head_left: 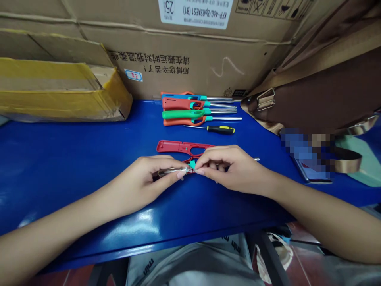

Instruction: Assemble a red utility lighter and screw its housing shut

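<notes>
My left hand point(151, 174) is closed around a clear lighter fuel tank point(170, 172) with a metal valve end pointing right. At that valve end, my right hand point(235, 169) pinches with thumb and forefinger; what lies between its fingertips is too small to make out. A teal trigger point(192, 164) shows between the two hands, over a red casing part mostly hidden by them. Just beyond my fingers lies an empty red lighter casing half point(175, 147). A thin metal tip point(256, 159) sticks out past my right hand.
Several long-necked lighters point(181, 114) lie in a stack against a big cardboard box point(202, 47). In front of them is a screwdriver point(220, 130). A taped carton point(59, 91) stands at left; a brown bag point(321, 95) and a phone point(315, 172) are at right on the blue table point(74, 159).
</notes>
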`<action>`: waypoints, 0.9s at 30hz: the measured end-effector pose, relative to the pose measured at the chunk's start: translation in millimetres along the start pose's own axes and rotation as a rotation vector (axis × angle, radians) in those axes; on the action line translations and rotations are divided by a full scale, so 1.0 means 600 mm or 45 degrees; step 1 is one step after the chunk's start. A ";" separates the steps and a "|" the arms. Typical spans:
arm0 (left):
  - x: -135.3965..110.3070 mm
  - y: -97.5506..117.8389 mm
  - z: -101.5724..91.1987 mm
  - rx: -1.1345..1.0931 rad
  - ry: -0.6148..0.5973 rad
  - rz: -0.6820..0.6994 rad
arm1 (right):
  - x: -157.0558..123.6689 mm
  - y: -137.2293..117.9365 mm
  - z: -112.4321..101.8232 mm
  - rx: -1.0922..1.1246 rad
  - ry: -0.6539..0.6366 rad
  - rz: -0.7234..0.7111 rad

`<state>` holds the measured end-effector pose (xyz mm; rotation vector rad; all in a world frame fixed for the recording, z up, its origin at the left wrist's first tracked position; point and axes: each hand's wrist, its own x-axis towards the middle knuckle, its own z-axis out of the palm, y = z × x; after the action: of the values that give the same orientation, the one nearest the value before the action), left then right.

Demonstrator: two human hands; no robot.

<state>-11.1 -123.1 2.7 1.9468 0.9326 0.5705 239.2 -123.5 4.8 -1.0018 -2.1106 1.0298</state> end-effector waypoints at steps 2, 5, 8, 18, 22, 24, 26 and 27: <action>0.000 0.000 0.000 0.025 -0.009 0.037 | -0.001 -0.001 -0.001 -0.040 0.005 -0.037; -0.002 -0.001 -0.001 0.045 -0.028 0.069 | -0.003 -0.003 0.000 -0.054 -0.002 -0.034; -0.003 -0.002 -0.002 0.059 -0.038 0.076 | -0.003 -0.005 0.002 -0.072 -0.021 -0.023; -0.005 -0.003 0.000 0.100 -0.044 0.111 | -0.002 -0.008 0.002 -0.080 -0.070 0.074; -0.006 -0.004 0.000 0.120 -0.043 0.103 | -0.001 -0.008 0.002 -0.083 -0.077 0.058; -0.005 -0.005 0.000 0.123 -0.044 0.107 | -0.001 -0.007 0.001 -0.089 -0.073 0.052; -0.006 -0.005 0.000 0.124 -0.052 0.102 | -0.001 -0.006 0.001 -0.099 -0.072 0.047; -0.007 -0.005 0.000 0.124 -0.054 0.098 | -0.001 -0.006 0.001 -0.104 -0.076 0.046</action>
<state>-14.6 -125.2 0.0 2.0814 0.8759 0.5344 238.0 -125.7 7.4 -1.0645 -2.2064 1.0096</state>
